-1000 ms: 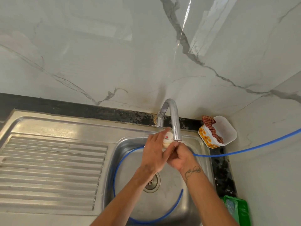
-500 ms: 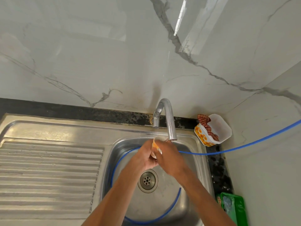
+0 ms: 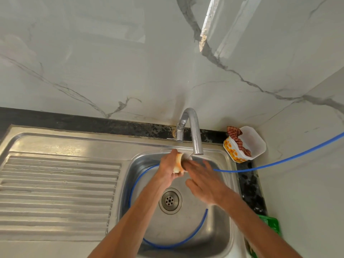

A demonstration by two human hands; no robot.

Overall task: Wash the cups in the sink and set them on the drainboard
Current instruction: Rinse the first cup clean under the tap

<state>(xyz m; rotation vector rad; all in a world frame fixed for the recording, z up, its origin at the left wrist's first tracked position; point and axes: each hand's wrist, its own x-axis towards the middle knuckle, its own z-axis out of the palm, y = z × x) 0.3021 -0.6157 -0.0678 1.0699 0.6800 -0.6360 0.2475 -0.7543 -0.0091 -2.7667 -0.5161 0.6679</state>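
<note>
No text to read anywhere here; the cup [image 3: 179, 162] in the left hand [image 3: 170, 167] shows only blurred colour; no label, brand or number legible.

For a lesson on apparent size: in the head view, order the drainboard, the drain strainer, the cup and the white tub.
1. drainboard
2. white tub
3. drain strainer
4. cup, partly hidden by the hands, so unsure against the strainer.

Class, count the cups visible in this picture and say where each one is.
1: a small cream-and-orange cup, held in the left hand under the steel tap. Others may be hidden behind the arms.
</note>
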